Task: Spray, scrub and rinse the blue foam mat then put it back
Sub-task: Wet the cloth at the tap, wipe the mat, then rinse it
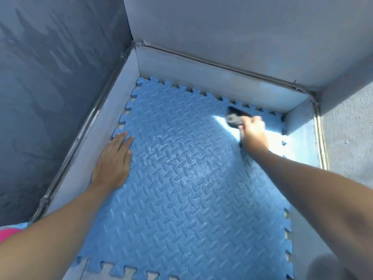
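**Scrubbing stage: brush at the far corner of the mat**

We see the blue foam mat [181, 178] lying flat in a shallow metal tray [129, 77] with low walls, filling nearly all of its floor; the toothed edges of the mat sit just inside the tray walls. The left hand [115, 160] rests palm-down on the mat's left edge, fingers [123, 140] spread flat and gripping nothing. The right hand [253, 128] reaches to the mat's far right corner, fingers curled around a brush [234, 120] whose dark bristles press on the mat. A pale, cloudy film shows toward the mat's middle, which we judge to be spray or suds; hence we place the task in the scrubbing step. Rinsing and putting the mat back appear not yet done. Besides the mat, we can make out nothing else in the tray; no standing water is visible. A pink patch [8, 234] shows beyond the mat's near left corner.
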Tool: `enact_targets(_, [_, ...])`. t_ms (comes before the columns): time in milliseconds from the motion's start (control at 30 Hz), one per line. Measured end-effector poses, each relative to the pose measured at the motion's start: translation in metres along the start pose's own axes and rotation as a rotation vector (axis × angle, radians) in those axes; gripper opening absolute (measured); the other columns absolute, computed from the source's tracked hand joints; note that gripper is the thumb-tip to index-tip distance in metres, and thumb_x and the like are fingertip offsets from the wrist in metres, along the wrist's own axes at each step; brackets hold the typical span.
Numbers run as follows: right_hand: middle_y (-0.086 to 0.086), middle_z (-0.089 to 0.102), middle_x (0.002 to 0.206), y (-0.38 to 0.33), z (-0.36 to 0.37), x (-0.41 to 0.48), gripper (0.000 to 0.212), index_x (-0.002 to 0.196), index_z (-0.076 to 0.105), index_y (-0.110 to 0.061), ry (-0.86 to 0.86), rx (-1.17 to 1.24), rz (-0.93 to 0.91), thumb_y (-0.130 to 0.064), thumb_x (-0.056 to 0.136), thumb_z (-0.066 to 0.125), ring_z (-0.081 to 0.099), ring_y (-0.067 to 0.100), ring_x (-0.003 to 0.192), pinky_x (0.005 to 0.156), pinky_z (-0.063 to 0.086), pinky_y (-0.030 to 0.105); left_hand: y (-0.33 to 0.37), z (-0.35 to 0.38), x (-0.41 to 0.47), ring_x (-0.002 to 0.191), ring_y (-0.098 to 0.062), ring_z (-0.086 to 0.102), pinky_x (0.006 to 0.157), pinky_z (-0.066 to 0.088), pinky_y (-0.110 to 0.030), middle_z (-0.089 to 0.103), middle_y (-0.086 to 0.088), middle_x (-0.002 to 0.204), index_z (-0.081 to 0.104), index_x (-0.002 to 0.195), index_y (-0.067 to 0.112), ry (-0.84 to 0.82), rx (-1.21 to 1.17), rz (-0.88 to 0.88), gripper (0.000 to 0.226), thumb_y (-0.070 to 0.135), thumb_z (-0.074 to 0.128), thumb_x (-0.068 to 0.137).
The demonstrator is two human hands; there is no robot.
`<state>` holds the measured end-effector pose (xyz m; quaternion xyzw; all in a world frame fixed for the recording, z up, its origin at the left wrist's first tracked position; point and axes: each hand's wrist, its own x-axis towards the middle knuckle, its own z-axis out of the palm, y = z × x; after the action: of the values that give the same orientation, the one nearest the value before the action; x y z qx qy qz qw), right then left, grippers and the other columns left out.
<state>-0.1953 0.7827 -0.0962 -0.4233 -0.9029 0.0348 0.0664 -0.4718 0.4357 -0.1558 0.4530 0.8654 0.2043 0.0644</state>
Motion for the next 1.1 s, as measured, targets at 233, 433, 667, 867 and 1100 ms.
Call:
enact_targets(233, [0.027, 0.04, 0.135, -0.001, 0.014, 0.041, 0.035, 0.129, 0.054, -0.004, 0.02, 0.09, 0.632, -0.019, 0.098, 0.045, 0.046, 0.046, 0.123, 0.105, 0.039, 0.047, 0.002, 0.0, -0.001, 0.152, -0.028, 0.036, 0.126, 0.025, -0.044, 0.045, -0.011, 0.16, 0.052, 0.15, 0.008, 0.032, 0.016, -0.008, 0.051, 0.026, 0.036, 0.105])
enact_targets(433, [0.012, 0.043, 0.135, -0.214, 0.05, 0.091, 0.035, 0.128, 0.06, -0.022, -0.089, 0.38, 0.108, -0.024, 0.096, 0.049, 0.051, 0.034, 0.121, 0.098, 0.049, 0.047, -0.001, 0.002, -0.002, 0.153, -0.026, 0.034, 0.126, 0.025, -0.046, 0.043, -0.008, 0.162, 0.051, 0.151, 0.01, 0.03, 0.013, -0.013, 0.051, 0.027, 0.036, 0.105])
enact_targets(667, [0.015, 0.045, 0.129, -0.302, 0.049, 0.076, 0.027, 0.124, 0.058, -0.009, -0.217, 0.317, -0.307, -0.018, 0.099, 0.051, 0.051, 0.035, 0.113, 0.088, 0.052, 0.049, -0.003, 0.002, 0.0, 0.152, -0.027, 0.037, 0.126, 0.025, -0.042, 0.046, -0.01, 0.16, 0.054, 0.148, 0.008, 0.051, -0.007, 0.008, 0.049, 0.025, 0.039, 0.105])
enact_targets(867, [0.011, 0.046, 0.13, -0.096, 0.036, 0.102, 0.038, 0.134, 0.049, -0.03, -0.136, 0.15, -0.099, -0.02, 0.097, 0.045, 0.053, 0.035, 0.114, 0.084, 0.041, 0.035, 0.002, -0.003, -0.003, 0.151, -0.027, 0.038, 0.124, 0.03, -0.047, 0.046, -0.009, 0.159, 0.055, 0.148, 0.01, 0.052, -0.034, -0.009, 0.048, 0.026, 0.039, 0.106])
enact_targets(1100, [0.027, 0.047, 0.118, 0.042, 0.012, 0.051, 0.032, 0.129, 0.051, -0.019, -0.067, -0.001, 0.004, -0.029, 0.099, 0.049, 0.056, 0.05, 0.101, 0.087, 0.053, 0.053, 0.002, -0.004, -0.004, 0.152, -0.026, 0.036, 0.126, 0.027, -0.046, 0.045, -0.009, 0.16, 0.054, 0.149, 0.01, 0.033, -0.028, -0.028, 0.048, 0.027, 0.038, 0.107])
